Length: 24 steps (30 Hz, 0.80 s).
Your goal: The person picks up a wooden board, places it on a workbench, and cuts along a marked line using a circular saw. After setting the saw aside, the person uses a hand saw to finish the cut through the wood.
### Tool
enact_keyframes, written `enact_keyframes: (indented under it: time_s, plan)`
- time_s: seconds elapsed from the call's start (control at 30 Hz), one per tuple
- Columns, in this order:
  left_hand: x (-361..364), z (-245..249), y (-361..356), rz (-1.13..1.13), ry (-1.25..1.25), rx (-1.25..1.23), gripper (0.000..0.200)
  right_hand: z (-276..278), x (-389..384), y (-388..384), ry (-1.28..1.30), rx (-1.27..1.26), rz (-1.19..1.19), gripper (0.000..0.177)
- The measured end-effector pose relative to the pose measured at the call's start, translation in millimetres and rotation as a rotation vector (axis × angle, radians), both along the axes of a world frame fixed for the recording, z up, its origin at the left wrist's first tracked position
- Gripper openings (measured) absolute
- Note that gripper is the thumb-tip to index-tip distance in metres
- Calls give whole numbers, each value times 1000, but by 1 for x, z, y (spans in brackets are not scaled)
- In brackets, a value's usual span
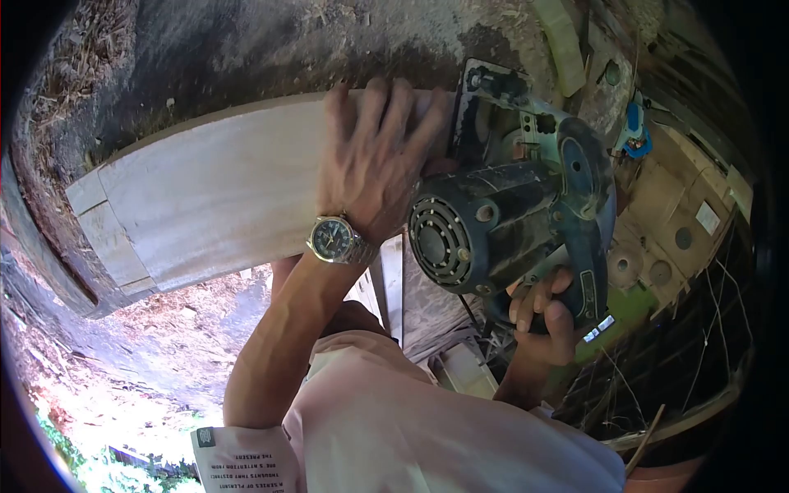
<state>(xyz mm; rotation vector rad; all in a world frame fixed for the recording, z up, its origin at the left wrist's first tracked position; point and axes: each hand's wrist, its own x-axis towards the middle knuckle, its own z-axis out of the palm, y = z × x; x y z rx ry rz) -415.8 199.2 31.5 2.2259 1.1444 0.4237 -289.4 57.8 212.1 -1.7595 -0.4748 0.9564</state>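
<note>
A wide, pale wooden board (214, 181) extends from the left to the middle, with a short crosspiece at its far left end. My left hand (370, 156), with a metal watch on its wrist, lies on the board's right part, fingers spread. Just right of those fingers is a dark, worn circular saw (509, 214), its flat base plate at the board's right end. My right hand (542, 316) is wrapped round the saw's rear handle. The saw's body hides its blade and the cutting spot.
Under the board is a dark, rough work surface (271, 49) with shavings. A blue-handled tool (637, 131) lies at the upper right, near brown wooden sheets (657, 189). Wood debris (164, 361) covers the ground at lower left. Thin cords hang at the right.
</note>
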Motion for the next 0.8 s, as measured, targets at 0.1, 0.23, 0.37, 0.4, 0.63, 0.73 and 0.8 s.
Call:
enact_keyframes:
  time_s: [0.1,0.23,0.37,0.4,0.63,0.73,0.8]
  plan:
    - [-3,2,2,-13,-12,-10,68,0,0,2,8,-3,-16,32]
    - [-2,2,2,-5,-61,-50,67,0,1,6,4,-5,-20,32]
    - [-2,0,2,-28,-24,-52,71,0,0,10,-12,-3,-22,33]
    - [-1,-4,0,-35,-6,-36,78,0,0,11,-15,-2,-26,33]
    - [-1,-6,-1,-49,27,-25,88,0,1,16,-1,-1,-43,34]
    - [-1,-6,-1,-59,62,-13,86,0,3,16,17,-2,-45,35]
    - [-1,-7,-1,-58,53,-12,84,0,5,17,24,-5,-35,35]
